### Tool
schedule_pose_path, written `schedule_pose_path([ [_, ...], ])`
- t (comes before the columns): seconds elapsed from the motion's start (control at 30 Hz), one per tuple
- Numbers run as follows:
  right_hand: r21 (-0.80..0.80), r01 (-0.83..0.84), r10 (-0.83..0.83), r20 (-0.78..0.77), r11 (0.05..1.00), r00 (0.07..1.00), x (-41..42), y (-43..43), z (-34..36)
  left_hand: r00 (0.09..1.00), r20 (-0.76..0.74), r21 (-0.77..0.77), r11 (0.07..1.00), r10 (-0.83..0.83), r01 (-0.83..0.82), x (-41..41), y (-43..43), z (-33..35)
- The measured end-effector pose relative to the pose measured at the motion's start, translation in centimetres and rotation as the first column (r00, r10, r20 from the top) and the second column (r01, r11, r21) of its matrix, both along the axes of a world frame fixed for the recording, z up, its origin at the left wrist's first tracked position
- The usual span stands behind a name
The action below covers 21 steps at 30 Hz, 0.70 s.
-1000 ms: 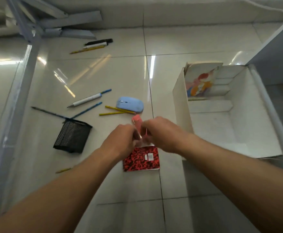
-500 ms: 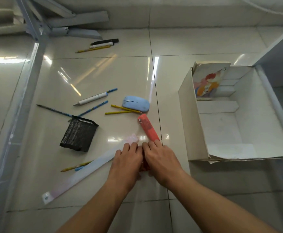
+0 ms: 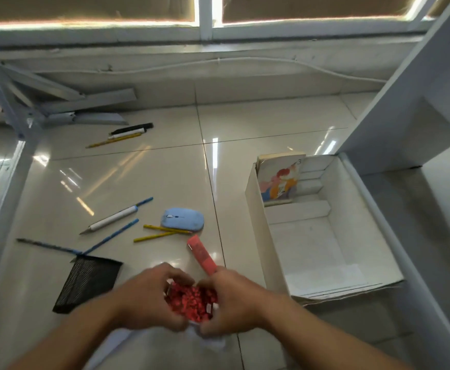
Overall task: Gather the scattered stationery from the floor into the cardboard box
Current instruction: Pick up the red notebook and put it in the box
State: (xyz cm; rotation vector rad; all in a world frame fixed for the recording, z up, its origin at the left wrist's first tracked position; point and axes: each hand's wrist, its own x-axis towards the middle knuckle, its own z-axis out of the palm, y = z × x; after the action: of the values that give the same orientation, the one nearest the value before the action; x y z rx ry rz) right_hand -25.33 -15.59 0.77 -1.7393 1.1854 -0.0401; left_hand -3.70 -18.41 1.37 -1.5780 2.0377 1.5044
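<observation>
Both hands are on the red-patterned notebook (image 3: 192, 303), low in the head view. Your left hand (image 3: 149, 300) has its fingers curled over the notebook's left edge; your right hand (image 3: 232, 300) closes on the right edge and lower corner. It appears partly lifted off the floor (image 3: 138, 177), though the blur leaves that uncertain. A pale strip, possibly a ruler (image 3: 111, 345), lies under your wrists.

The cardboard box (image 3: 256, 209) sits to your right, open at the top, with 1 illustrated book (image 3: 280, 180) standing against its far end and the rest of its bottom bare.

Still on the floor:
- pink stapler-like item (image 3: 202, 255), touching your right hand's knuckles
- blue mouse (image 3: 182, 219), with 2 yellow pencils (image 3: 162, 232) just beside it
- white pen (image 3: 111, 218) and 2 blue pencils (image 3: 111, 236) further left
- black mesh pen holder (image 3: 87, 284), tipped on its side
- 3 more pens or pencils (image 3: 127, 133) near the far wall

Risks, judged from this frame:
1. The notebook is held by its edges only. If the cover bends, it could slide out before it reaches the box.
2. Swinging right may knock the pink item, since your right hand touches it.
3. The near box wall looks thin. Catching it with the notebook could push the box or fold the wall.
4. The strip under your wrists may drag along if it sticks to the notebook.
</observation>
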Motion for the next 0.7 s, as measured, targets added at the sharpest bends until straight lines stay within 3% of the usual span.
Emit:
schedule_pose_path([
  [0.07, 0.09, 0.12, -0.128, 0.079, 0.989, 0.989, -0.7, -1.5, 1.1, 0.976, -0.133, 0.073, 0.984, 0.17, -0.162, -0.4, -2.0, 2.1],
  [0.2, 0.297, 0.281, -0.354, 0.234, 0.913, 0.905, -2.4, -4.2, 3.7, 0.82, -0.386, 0.166, 0.907, 0.422, -0.388, -1.6, -4.8, 4.7],
  [0.33, 0.344, 0.345, -0.456, 0.327, 0.873, 0.828, -4.2, -6.1, 6.6, 0.731, -0.468, -0.005, 0.825, 0.497, -0.565, -4.9, -6.7, 5.8],
  [0.5, 0.165, 0.422, -0.453, 0.315, 0.892, 0.834, -7.4, -8.3, 9.0, 0.776, -0.491, -0.347, 0.728, 0.395, -0.591, -9.9, -9.3, 7.4],
  [0.63, 0.02, 0.513, -0.491, 0.321, 0.858, 0.81, -11.2, -9.8, 9.8, 0.723, -0.592, -0.33, 0.711, 0.357, -0.621, -14.1, -10.6, 8.8],
  [0.7, -0.083, 0.623, -0.574, 0.309, 0.778, 0.759, -13.1, -10.5, 9.4, 0.718, -0.615, -0.343, 0.71, 0.325, -0.615, -16.0, -10.8, 8.9],
])
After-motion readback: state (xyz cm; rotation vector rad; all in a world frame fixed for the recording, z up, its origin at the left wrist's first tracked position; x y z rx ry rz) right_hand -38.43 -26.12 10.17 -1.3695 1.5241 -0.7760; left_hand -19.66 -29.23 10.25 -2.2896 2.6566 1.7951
